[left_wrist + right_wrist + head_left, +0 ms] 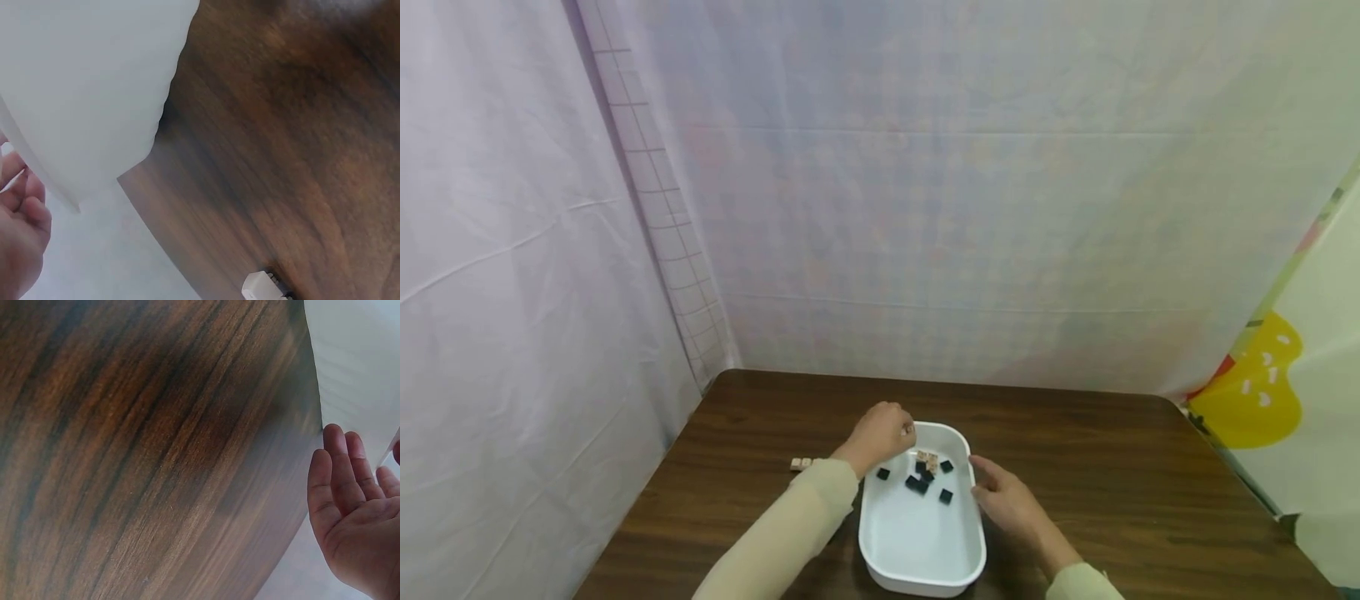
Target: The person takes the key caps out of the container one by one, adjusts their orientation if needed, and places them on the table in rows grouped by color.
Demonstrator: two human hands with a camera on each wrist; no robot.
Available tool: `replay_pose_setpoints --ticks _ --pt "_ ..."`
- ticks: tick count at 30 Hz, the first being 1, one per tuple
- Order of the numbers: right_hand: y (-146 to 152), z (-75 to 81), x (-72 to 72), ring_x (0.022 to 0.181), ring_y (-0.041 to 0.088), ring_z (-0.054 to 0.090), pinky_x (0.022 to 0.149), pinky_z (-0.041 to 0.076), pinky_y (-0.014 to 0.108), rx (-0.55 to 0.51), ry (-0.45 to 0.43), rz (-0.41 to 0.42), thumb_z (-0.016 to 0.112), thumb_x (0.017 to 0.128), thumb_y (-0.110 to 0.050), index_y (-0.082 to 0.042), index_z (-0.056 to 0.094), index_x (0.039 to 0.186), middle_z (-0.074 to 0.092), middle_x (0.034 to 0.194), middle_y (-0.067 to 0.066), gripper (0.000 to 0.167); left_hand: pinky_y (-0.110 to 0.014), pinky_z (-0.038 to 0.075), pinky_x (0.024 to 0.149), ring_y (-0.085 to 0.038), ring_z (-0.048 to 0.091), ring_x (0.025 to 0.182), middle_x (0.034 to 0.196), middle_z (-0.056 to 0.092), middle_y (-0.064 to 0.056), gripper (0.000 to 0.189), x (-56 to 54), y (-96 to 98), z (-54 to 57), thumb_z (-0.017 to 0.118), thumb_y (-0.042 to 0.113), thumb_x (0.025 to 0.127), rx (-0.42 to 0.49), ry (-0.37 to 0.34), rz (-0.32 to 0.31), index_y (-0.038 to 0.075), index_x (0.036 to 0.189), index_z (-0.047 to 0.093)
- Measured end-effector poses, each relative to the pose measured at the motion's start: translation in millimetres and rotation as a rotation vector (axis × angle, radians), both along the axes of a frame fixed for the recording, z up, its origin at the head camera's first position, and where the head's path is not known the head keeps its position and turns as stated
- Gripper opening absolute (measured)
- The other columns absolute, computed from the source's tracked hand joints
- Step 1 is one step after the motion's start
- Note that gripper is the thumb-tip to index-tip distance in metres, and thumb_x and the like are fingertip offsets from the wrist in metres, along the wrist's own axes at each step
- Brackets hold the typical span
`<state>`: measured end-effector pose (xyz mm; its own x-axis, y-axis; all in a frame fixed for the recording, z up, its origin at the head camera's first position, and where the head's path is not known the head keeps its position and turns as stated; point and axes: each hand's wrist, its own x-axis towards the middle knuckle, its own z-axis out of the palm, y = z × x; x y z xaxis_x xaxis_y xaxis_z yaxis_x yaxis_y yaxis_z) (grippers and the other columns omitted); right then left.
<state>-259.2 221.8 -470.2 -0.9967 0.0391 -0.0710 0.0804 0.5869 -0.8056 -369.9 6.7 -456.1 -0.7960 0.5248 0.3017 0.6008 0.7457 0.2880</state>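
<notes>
At the far left a white curtain (512,250) hangs in soft folds, and next to it runs a narrow strip of cloth (662,200) with a grid of thin lines. A pale patterned curtain (925,208) covers the back, behind the brown wood-grained desk (1112,467).

On the left part of the desk, a short row of small pale tiles (806,463) lies just beside a light sleeve (782,533), which partly covers the row in the head view. The left hand (883,433) is over the upper left corner of a white tray (917,542), its fingers curled and pinching a small pale piece (908,430), mostly hidden by the fingers.

The tray stands on the desk between the two hands. In its far half lie several black tiles (946,497), some touching one another and others apart, and a little cluster of pale patterned tiles (927,459). The near half of its floor is bare.

At the tray's right side is the right hand (1011,504), grasping nothing; its fingers are extended and relaxed against the outer wall near the rim. A light cuff (1081,582) shows behind its wrist. At the far right, a yellow shape (1258,387) with white marks decorates a pale cloth (1330,417).
</notes>
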Motion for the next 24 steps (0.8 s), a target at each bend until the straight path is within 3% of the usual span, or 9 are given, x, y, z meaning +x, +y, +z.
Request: replay_pose_setpoints --ticks 3,6,10,16,24 --pt "0 0.0 -0.2 0.084 0.025 0.063 0.074 0.053 0.042 -0.001 -0.007 -0.002 0.058 0.091 -0.004 0.0 0.049 0.142 0.068 0.097 0.015 0.052 -0.025 0.044 0.062 -0.008 0.048 0.061 0.07 0.058 0.007 0.011 2.3 -1.1 -0.5 0.064 0.01 0.086 0.079 -0.092 0.003 0.013 0.078 0.071" --pt "0 0.2 -0.4 0.085 0.025 0.063 0.075 0.053 0.043 0.005 -0.013 -0.003 0.058 0.091 -0.005 -0.001 0.049 0.142 0.068 0.098 0.015 0.052 -0.024 0.043 0.058 -0.006 0.046 0.056 0.07 0.06 0.006 0.008 4.0 -3.4 -2.1 0.065 0.009 0.086 0.145 -0.146 0.004 0.011 0.083 0.072" --pt "0 0.6 -0.9 0.087 0.026 0.064 0.077 0.053 0.044 0.012 -0.022 -0.007 0.058 0.092 -0.006 -0.002 0.049 0.143 0.068 0.102 0.017 0.052 -0.025 0.047 0.063 -0.007 0.052 0.061 0.079 0.067 0.002 0.011 3.0 -7.3 -4.6 0.066 0.01 0.086 0.184 -0.165 -0.001 0.008 0.091 0.074" --pt "0 1.7 -1.7 0.088 0.026 0.064 0.078 0.053 0.045 0.016 -0.061 -0.021 0.058 0.092 -0.007 -0.003 0.048 0.144 0.067 0.105 0.019 0.053 -0.026 0.05 0.067 -0.008 0.06 0.072 0.098 0.073 -0.005 0.03 1.5 -11.5 -7.1 0.062 0.014 0.09 0.218 -0.208 -0.008 0.002 0.115 0.072" --pt "0 1.1 -2.0 0.088 0.026 0.064 0.078 0.053 0.045 0.01 -0.058 -0.013 0.058 0.092 -0.007 -0.003 0.048 0.144 0.067 0.105 0.019 0.053 -0.027 0.05 0.068 -0.009 0.061 0.074 0.089 0.071 -0.003 0.028 3.1 -23.8 -2.4 0.063 0.012 0.086 0.319 -0.192 0.008 0.001 0.111 0.071"
